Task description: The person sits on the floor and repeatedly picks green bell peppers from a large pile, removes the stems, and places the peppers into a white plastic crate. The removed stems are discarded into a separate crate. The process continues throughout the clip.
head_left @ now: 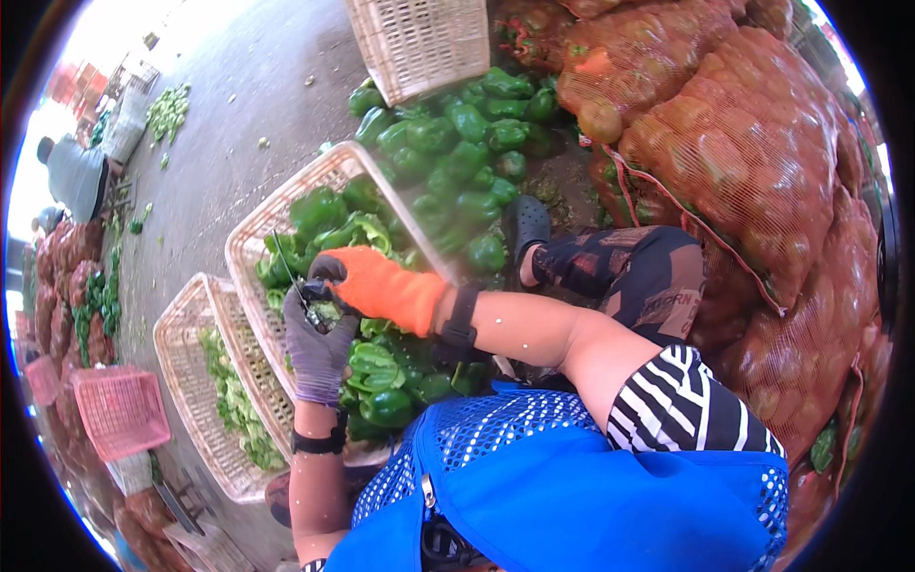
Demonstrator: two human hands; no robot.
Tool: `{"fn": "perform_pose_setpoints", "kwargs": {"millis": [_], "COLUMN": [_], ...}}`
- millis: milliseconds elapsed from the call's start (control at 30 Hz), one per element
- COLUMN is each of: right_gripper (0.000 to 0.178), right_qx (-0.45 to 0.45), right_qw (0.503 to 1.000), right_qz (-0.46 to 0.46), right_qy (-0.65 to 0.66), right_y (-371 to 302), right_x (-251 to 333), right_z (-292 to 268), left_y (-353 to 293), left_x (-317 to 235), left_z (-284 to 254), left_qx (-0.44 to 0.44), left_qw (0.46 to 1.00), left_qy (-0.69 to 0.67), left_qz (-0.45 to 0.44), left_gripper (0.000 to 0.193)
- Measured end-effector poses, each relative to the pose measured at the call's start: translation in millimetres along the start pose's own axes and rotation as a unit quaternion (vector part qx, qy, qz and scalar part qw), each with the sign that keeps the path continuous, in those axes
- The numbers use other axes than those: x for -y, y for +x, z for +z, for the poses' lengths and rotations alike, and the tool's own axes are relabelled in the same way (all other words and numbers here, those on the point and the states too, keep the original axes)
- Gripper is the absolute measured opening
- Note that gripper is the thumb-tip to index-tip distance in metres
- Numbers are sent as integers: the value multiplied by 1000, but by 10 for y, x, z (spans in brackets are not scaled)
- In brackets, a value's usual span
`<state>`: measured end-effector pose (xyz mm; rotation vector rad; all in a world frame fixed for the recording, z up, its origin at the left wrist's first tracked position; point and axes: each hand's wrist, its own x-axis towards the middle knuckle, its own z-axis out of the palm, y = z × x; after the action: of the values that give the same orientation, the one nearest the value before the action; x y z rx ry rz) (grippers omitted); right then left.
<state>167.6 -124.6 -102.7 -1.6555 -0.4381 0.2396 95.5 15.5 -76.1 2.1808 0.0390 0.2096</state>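
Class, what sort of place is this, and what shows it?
Probably a produce market or vegetable-sorting yard: there are heaped green peppers, bulging red mesh sacks and slatted plastic crates.

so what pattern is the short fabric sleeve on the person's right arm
The short fabric sleeve has black and white stripes, seen best in the head view.

Open passage lies over the grey floor (214,181), upper left, beyond the rim of the pepper crate (250,205); a knife (284,255) juts up-left above that crate. Heaped green peppers (467,157) and an upright crate (424,48) obstruct upper centre, overlapping crates (170,357) stand lower left, and mesh sacks (743,143) wall off the right.
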Motion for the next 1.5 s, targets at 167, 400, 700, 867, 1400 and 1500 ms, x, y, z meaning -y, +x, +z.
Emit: {"fn": "perform_pose_setpoints", "kwargs": {"millis": [167, 400, 700, 867, 1400, 1500], "right_gripper": [10, 10, 36, 59, 86, 78], "right_qx": [-73, -208, -396, -528, -259, -343], "right_qw": [995, 870, 914, 659, 793, 812], "right_qz": [51, 188, 2, 434, 399, 344], "right_qy": [44, 405, 83, -313, -381, -323], "right_y": [102, 336, 133, -268, 587, 362], "right_x": [-157, -519, -752, -1875, -2573, -2505], "right_z": [-38, 93, -1359, -2822, -3293, -3285], "left_y": [307, 696, 611, 109, 54, -36], "left_x": [169, 204, -197, -435, -529, -528], "left_z": [235, 516, -582, -961, -1001, -1212], "left_qx": [11, -22, -72, -55, -154, -207], "left_qw": [1000, 984, 968, 969, 944, 927], "left_qy": [4, 175, 1, 59, 145, 135], "left_qz": [-13, -16, -239, -234, -255, -281], "left_gripper": [50, 52, 48, 57, 60, 53]}}
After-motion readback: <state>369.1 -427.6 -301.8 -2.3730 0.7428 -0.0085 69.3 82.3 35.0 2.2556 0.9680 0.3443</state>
